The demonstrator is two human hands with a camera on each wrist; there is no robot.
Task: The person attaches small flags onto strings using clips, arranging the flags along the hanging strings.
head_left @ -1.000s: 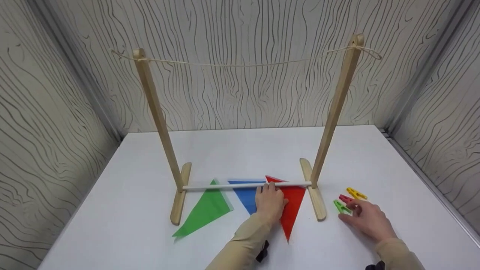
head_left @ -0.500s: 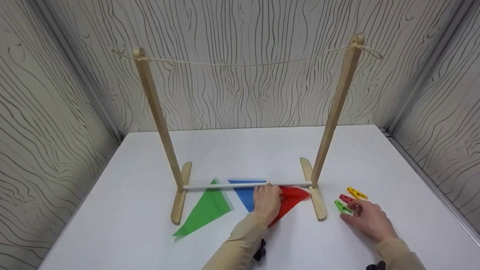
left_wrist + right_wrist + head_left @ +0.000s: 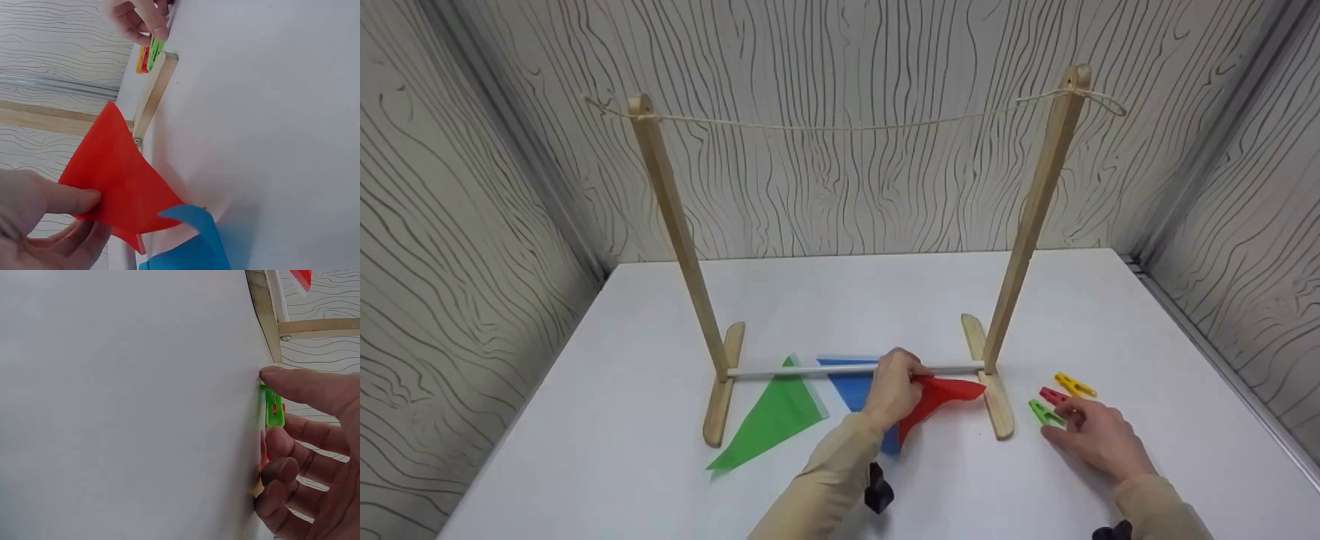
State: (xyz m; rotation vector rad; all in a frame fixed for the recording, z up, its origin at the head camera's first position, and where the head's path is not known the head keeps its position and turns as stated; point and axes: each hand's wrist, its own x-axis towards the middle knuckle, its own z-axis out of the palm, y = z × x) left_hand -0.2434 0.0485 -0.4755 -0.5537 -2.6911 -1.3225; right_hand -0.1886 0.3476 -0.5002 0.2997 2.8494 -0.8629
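My left hand (image 3: pixel 894 384) pinches a red triangular pennant (image 3: pixel 941 397) between thumb and fingers. In the left wrist view the red pennant (image 3: pixel 121 180) is bent and raised, and the tip of the blue pennant (image 3: pixel 194 216) curls up beside it. The blue pennant (image 3: pixel 849 384) lies partly behind my left hand. Farther left lies a green pennant (image 3: pixel 775 411). My right hand (image 3: pixel 1102 439) rests loosely curled by three plastic clothespins: green (image 3: pixel 1041 412), red (image 3: pixel 1051 396) and yellow (image 3: pixel 1075 385). In the right wrist view its thumb overlaps the green clothespin (image 3: pixel 274 410).
A wooden stand has a left post (image 3: pixel 675 225) and a right post (image 3: pixel 1035 217). A thin string (image 3: pixel 825 128) sags between their tops, and a white rod (image 3: pixel 787 371) joins them low down. Patterned panels (image 3: pixel 840 202) enclose the white table (image 3: pixel 660 300).
My left hand has gripped the red pennant and lifted it; the pennant, flat before, is now bent, and its lower tip has swung left. My right hand has stayed by the clothespins.
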